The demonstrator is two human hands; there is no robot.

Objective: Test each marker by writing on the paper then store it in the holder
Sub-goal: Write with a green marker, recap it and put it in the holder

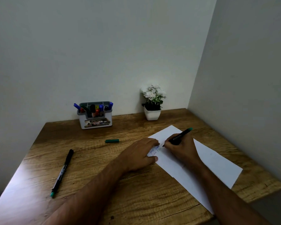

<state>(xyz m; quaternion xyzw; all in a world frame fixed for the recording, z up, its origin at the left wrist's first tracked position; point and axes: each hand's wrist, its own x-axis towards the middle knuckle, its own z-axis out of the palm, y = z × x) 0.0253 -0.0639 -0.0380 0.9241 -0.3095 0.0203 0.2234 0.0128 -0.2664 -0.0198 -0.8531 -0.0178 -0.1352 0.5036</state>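
Mid-task, by my read. Wooden desk (136, 184) carries everything; white paper (217, 163) lies on its right side, angled from far-centre toward the near-right edge, with a few short lines of blue and greenish writing at its left end, so some markers look already tested. Left hand (138, 155) lies flat, fingers straight, pressing that left end of the paper down. Right hand (180, 147) grips a green-ended marker (179, 136) in a writing hold, tip on the paper just right of the left fingertips, so test stroke in progress. Holder (95, 116) sits at the far edge against the wall, left of centre, already stocked with several blue, red and dark markers: those count as done. White potted plant (152, 104) stands to its right, not involved. Left to do: a capped black marker (62, 172) lying near-left on the desk, apparently untested. Green cap (112, 141) lies loose mid-desk between holder and hands; it needs refitting before the marker in hand gets stored.
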